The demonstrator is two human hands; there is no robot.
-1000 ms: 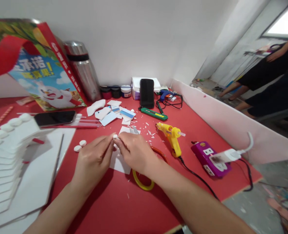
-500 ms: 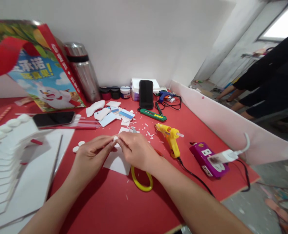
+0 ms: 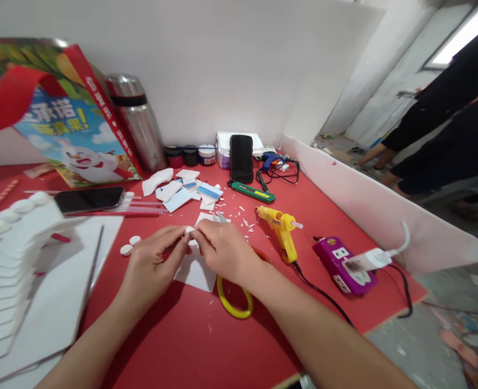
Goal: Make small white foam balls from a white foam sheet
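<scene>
Between the fingertips of both my hands is a small white round piece [image 3: 189, 230], partly covered by them. My left hand [image 3: 152, 262] pinches it from the left, and my right hand [image 3: 226, 251] grips it from the right. Below them lies a white sheet [image 3: 196, 274], partly hidden. Under my right wrist, the yellow handle loop of the scissors [image 3: 235, 313] sticks out. Two more white round pieces [image 3: 130, 245] rest on the red tabletop [image 3: 174, 346], left of my left hand.
A yellow glue gun [image 3: 281, 229] and a purple power strip [image 3: 344, 265] lie to the right. Behind are a green cutter [image 3: 250, 191], white scraps [image 3: 177, 200], a dark phone [image 3: 241, 159] and a steel flask [image 3: 137, 124]. At left stands a stepped white model [image 3: 4, 281].
Both hands stay together at the white round piece, with only slight finger movement. The view has shifted a little, and the person in the background has moved slightly.
</scene>
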